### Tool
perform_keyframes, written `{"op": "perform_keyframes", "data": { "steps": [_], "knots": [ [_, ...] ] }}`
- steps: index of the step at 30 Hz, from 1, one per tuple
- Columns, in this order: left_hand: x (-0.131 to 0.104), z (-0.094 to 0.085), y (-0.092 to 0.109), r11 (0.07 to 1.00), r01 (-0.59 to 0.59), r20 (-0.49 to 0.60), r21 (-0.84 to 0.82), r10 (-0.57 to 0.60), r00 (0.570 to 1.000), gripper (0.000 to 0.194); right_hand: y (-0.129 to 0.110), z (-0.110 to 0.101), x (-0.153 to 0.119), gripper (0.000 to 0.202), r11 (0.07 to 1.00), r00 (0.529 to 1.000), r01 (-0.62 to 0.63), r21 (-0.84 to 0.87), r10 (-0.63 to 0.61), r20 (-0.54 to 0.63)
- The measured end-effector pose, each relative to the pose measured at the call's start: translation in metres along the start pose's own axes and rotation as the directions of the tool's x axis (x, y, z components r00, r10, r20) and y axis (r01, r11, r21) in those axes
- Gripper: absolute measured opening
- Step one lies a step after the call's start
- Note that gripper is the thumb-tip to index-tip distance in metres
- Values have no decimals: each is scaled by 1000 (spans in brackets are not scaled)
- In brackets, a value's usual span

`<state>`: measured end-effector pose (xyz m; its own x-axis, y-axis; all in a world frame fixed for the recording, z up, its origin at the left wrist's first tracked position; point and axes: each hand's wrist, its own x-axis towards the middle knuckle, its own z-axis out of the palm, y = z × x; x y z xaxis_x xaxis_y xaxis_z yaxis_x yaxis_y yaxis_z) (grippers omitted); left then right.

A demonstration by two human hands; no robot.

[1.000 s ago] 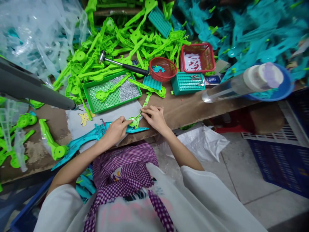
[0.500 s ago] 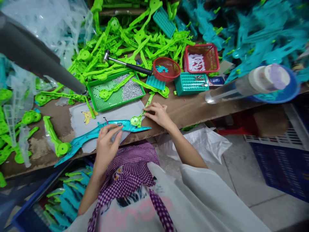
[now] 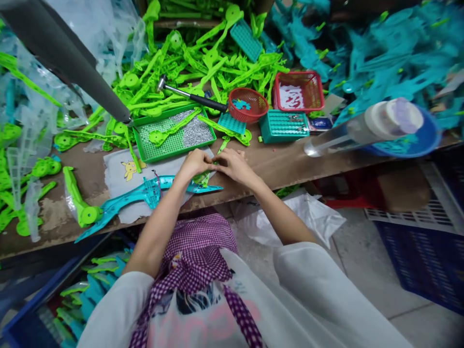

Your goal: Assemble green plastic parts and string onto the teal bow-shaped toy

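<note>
A long curved turquoise plastic shell (image 3: pixel 139 194) lies along the table's front edge on a pale cloth. Over its right end is a bright green plastic piece (image 3: pixel 202 181), with a round disc largely covered by fingers. My left hand (image 3: pixel 196 163) is bent over this piece, fingertips closed on it. My right hand (image 3: pixel 234 166) pinches the narrow green arm from the other side; the thumbs and fingertips of both hands nearly meet. A thin dark wire sticks up near the middle of the turquoise shell.
Behind stand a green tray (image 3: pixel 163 152) of small screws, a hammer (image 3: pixel 195 98), red baskets (image 3: pixel 248 104) and a turquoise box (image 3: pixel 284 133). A grey screwdriver-like tool (image 3: pixel 83 72) hangs at upper left. A clear bottle (image 3: pixel 344 130) leans right. Green parts pile up behind.
My left hand has moved right and up from the middle of the turquoise shell to the green piece, beside my right hand. My right hand stays at the green arm.
</note>
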<state>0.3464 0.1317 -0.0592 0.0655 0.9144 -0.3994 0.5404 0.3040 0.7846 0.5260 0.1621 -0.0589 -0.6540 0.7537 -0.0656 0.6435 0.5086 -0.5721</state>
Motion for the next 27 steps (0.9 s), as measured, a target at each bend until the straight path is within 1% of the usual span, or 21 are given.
{"op": "perform_keyframes", "data": {
  "steps": [2, 3, 4, 6, 8, 9, 11, 13, 14, 17, 18, 19, 21, 22, 24, 25, 27],
  "knots": [
    [3, -2, 3, 997, 24, -5, 75, -24, 1000, 10, 6, -1, -4, 30, 995, 998, 57, 82, -57, -9],
    [4, -3, 5, 994, 40, -10, 104, -40, 999, 9, 9, -1, -6, 33, 987, 996, 78, 141, -71, -50],
    [5, -3, 7, 992, 56, -14, 116, -55, 998, 9, 13, 0, -7, 35, 976, 991, 85, 202, -63, -116],
    [5, -1, 9, 988, 78, -37, 132, -74, 997, 10, 18, 5, -5, 31, 949, 961, 66, 308, 23, -277],
    [2, 2, 8, 988, 68, -63, 136, -60, 996, 10, 19, 10, 0, 28, 933, 917, 39, 358, 109, -383],
    [1, 4, 7, 989, 53, -73, 135, -44, 996, 10, 17, 13, 2, 27, 935, 906, 38, 354, 117, -406],
    [-2, 5, 2, 993, 18, -86, 119, -8, 996, 13, 12, 16, 4, 28, 948, 909, 64, 312, 74, -410],
    [-3, 3, -2, 995, -24, -69, 95, 31, 997, 15, 6, 18, -2, 28, 954, 913, 97, 283, 27, -406],
    [-2, 1, -3, 995, -47, -45, 82, 51, 998, 16, 4, 18, -7, 27, 952, 911, 100, 288, 29, -412],
    [-2, -8, -3, 992, -114, 73, 53, 110, 991, 18, 0, 20, -27, 26, 940, 894, 49, 339, 110, -434],
    [-5, -11, -2, 989, -132, 92, 65, 126, 988, 19, 0, 21, -33, 25, 936, 890, 30, 350, 135, -436],
    [-10, -12, 0, 983, -153, 84, 97, 145, 986, 22, -1, 22, -38, 25, 935, 887, 19, 353, 147, -437],
    [-28, -13, 1, 954, -194, -2, 228, 199, 980, 25, -2, 25, -44, 26, 943, 888, 25, 331, 131, -441],
    [-41, -12, 1, 926, -207, -60, 315, 237, 970, 26, -2, 26, -45, 26, 951, 891, 36, 308, 109, -441],
    [-68, -7, -1, 859, -186, -119, 477, 273, 955, 32, -2, 28, -44, 27, 965, 902, 63, 256, 55, -428],
    [-80, -4, -2, 836, -169, -114, 521, 265, 957, 35, -2, 29, -43, 28, 969, 909, 82, 231, 23, -416],
    [-97, 0, -5, 830, -141, -89, 539, 222, 971, 37, -2, 31, -39, 28, 975, 925, 118, 188, -39, -378]
  ]
}}
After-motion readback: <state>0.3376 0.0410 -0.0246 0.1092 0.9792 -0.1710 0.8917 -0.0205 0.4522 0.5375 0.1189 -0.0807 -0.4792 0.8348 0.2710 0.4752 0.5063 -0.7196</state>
